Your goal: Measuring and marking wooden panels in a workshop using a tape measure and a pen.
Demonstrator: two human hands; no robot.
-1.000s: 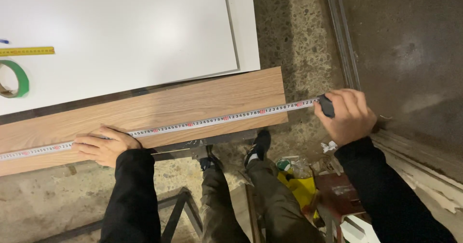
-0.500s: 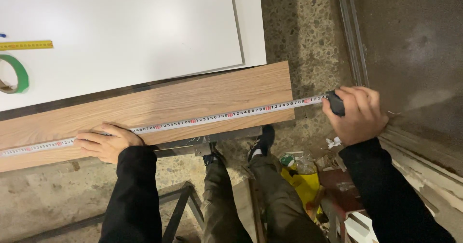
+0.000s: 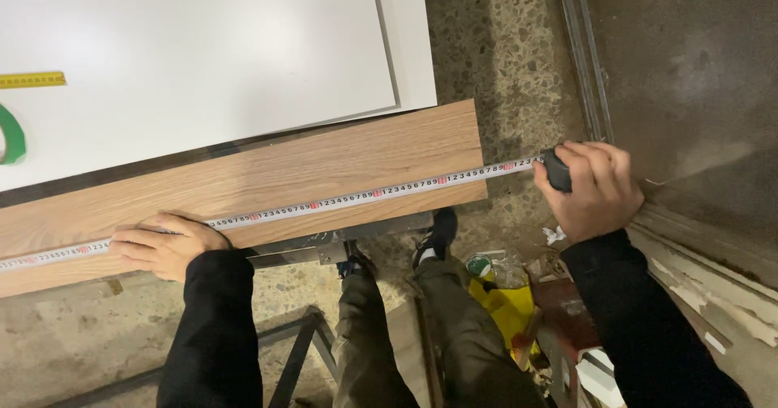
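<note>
**Tape measure stretched along wood plank, both hands on it**

Surface/room: speckled concrete floor (image 3: 502,43), worn and stained. White panel (image 3: 203,51) fills the top left, lying flat on the bench, smooth and glossy. Along its near edge lies a long wood-grain plank (image 3: 324,169), running from 8 o'clock toward 2 o'clock. Dark metal frame (image 3: 300,339) under the plank at 6 o'clock. Metal rail (image 3: 587,68) runs up the floor at 1 o'clock; darker slab beyond it at the right.

Tape measure (image 3: 365,196): white blade with red marks, pulled out the length of the plank and past its right end. Dark case sits in the right hand (image 3: 596,189), fingers curled tight round it, off the plank end at 3 o'clock over the floor. Left hand (image 3: 166,244) at 8 o'clock, palm down, fingers together, pressing the blade flat on the plank's near edge.

Small items: yellow ruler (image 3: 32,79) on the white panel at 10 o'clock; green tape roll (image 3: 11,136) just below it, cut by the frame edge. Yellow bag or wrapper (image 3: 506,311) on the floor at 5 o'clock by the person's shoes, with litter beside it; too cluttered to tell more.
</note>
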